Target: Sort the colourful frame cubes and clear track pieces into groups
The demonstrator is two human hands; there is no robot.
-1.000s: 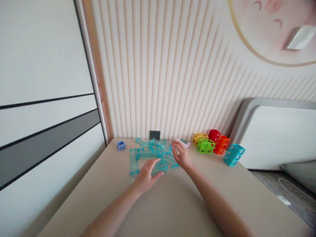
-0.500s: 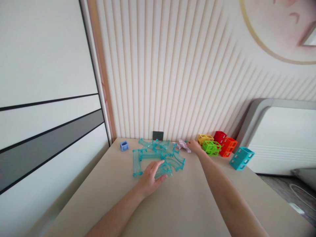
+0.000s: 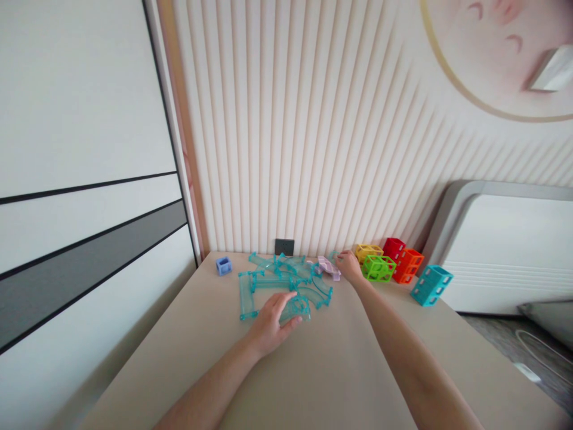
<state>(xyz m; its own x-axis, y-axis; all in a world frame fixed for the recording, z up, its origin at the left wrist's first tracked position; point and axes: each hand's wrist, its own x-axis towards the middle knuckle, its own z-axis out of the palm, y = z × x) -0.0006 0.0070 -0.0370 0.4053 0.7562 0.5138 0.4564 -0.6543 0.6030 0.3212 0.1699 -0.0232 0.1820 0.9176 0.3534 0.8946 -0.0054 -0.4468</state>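
Note:
Translucent teal track pieces, some straight and some curved (image 3: 321,291), lie in a loose cluster on the table. My left hand (image 3: 272,325) rests at the front of this cluster, thumb and fingers spread around a flat teal piece with a round part (image 3: 298,307); no firm grip on it shows. Near the wall, my right hand (image 3: 350,266) has its fingers closed on a translucent teal piece (image 3: 333,257), whose full shape is partly hidden. Just left of that hand sits a pale pink piece (image 3: 329,267).
Right of my right hand stand open-sided blocks: yellow (image 3: 368,251), green (image 3: 378,269), red (image 3: 394,249), orange (image 3: 408,266) and a teal one (image 3: 431,285). A small blue block (image 3: 223,266) is at the left. A black wall socket (image 3: 285,246) and ribbed wall back the table (image 3: 340,370).
At my right fingertips, more of the translucent teal piece now shows beside the pink piece. My left hand stays about where it was. The view has shifted slightly to the right.

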